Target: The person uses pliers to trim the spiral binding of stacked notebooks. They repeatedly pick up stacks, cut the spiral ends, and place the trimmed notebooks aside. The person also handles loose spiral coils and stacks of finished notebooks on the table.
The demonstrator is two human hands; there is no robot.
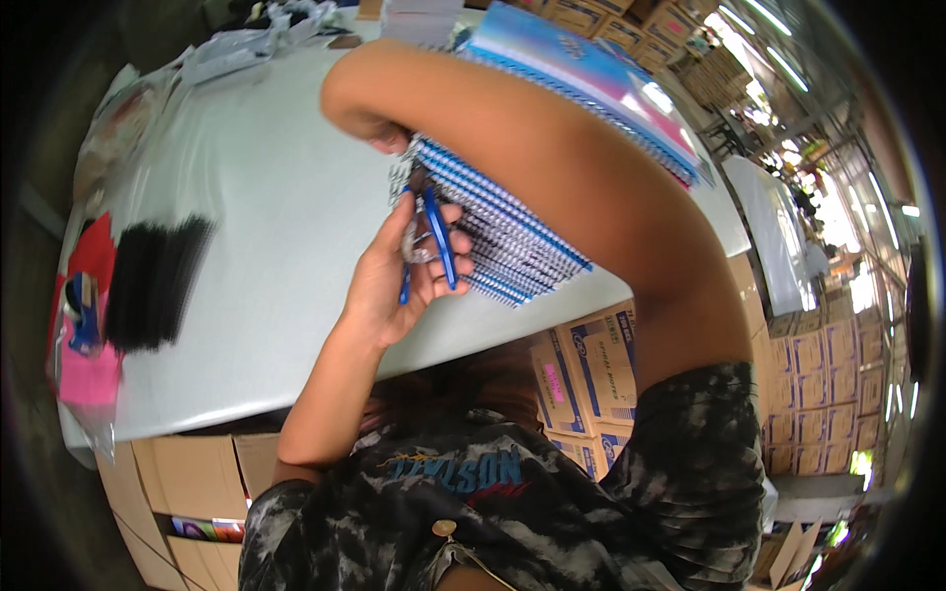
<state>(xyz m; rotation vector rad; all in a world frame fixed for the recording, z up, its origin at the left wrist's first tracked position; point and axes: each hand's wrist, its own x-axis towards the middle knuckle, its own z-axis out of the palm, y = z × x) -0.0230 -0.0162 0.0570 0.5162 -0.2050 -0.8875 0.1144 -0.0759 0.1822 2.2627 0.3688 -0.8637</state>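
Observation:
My left hand (379, 281) is palm up, its fingers closed round a pair of blue-handled pliers (440, 241). The dark jaws of the pliers reach the left end of a stack of spiral-bound notebooks (517, 251). Blue and silvery coils line the side of that stack facing me. My right arm arches over the notebooks from the right. At its end my right hand (370, 126) bends down with curled fingers by the coil ends; most of its fingers are hidden, and I cannot make out what they hold.
Behind my right arm lies another notebook stack (591, 74) with blue-pink covers. A black bristly bundle (158, 281) lies at the left of the pale table (276, 217), next to a blue tool (84, 313) and red and pink packets (89, 376). Cardboard boxes (596, 369) stand below the table edge.

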